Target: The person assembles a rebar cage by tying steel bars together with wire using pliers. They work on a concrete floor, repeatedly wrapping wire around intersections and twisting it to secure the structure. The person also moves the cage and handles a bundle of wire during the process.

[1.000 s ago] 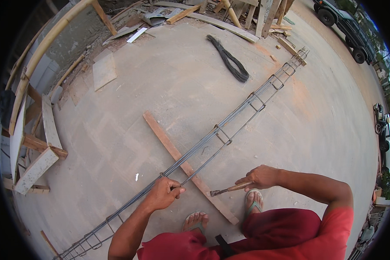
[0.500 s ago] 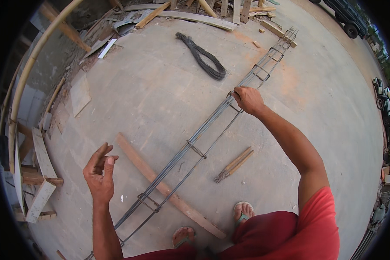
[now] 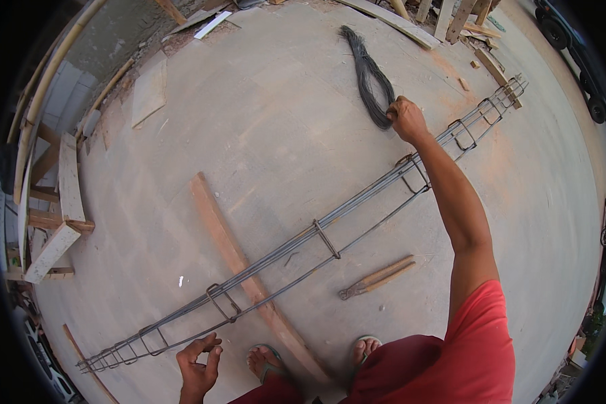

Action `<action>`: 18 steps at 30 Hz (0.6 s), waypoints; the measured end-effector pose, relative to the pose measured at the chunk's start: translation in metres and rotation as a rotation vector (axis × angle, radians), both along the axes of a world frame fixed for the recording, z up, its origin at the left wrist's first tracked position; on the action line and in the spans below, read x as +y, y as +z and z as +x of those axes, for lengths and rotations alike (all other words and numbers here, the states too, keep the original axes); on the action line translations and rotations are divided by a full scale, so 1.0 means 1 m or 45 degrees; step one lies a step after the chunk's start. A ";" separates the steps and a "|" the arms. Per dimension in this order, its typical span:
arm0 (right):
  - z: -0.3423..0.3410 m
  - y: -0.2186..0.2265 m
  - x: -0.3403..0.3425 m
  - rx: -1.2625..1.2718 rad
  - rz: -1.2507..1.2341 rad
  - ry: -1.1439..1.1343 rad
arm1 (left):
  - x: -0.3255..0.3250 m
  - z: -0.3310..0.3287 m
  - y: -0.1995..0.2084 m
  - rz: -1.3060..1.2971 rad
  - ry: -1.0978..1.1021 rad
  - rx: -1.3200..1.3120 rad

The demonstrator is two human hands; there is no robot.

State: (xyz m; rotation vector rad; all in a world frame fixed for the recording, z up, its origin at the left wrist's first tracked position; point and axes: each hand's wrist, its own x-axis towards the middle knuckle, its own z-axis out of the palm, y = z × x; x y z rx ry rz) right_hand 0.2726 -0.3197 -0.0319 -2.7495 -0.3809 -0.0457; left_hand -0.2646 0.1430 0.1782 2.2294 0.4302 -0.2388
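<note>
My right hand is stretched far out and closed on the near end of a dark bundle of tie wire lying looped on the concrete floor. My left hand hovers low near my feet, fingers loosely curled and holding nothing, just in front of a long rebar cage with square stirrups. The cage runs diagonally from lower left to upper right and rests across a long wooden plank. A wood-handled pincer tool lies on the floor by my right foot.
Stacked timber and wooden frames line the left edge. A flat board lies at the upper left, more planks and scraps at the top. Vehicle wheels show at the upper right.
My right hand dropped the pincer tool on the floor, reached outward past the rebar cage and took hold of the wire bundle. My left hand left the cage and drew back toward my feet.
</note>
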 end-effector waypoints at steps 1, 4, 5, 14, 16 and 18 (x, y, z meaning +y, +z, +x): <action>-0.010 0.010 0.020 -0.021 0.110 0.073 | -0.002 -0.001 0.001 0.004 0.009 0.013; -0.045 0.036 0.075 0.022 0.530 0.273 | -0.012 0.009 0.002 0.001 -0.007 0.031; -0.054 0.039 0.086 0.135 0.587 0.227 | -0.013 0.019 0.002 -0.003 -0.036 0.025; -0.076 0.053 0.094 -0.092 0.452 -0.032 | -0.054 0.089 0.015 -0.029 -0.415 -0.137; -0.078 0.055 0.082 -0.147 0.400 -0.078 | -0.059 0.085 0.014 -0.046 -0.462 -0.145; -0.075 0.061 0.069 -0.144 0.428 -0.118 | -0.062 0.074 0.013 -0.051 -0.473 -0.130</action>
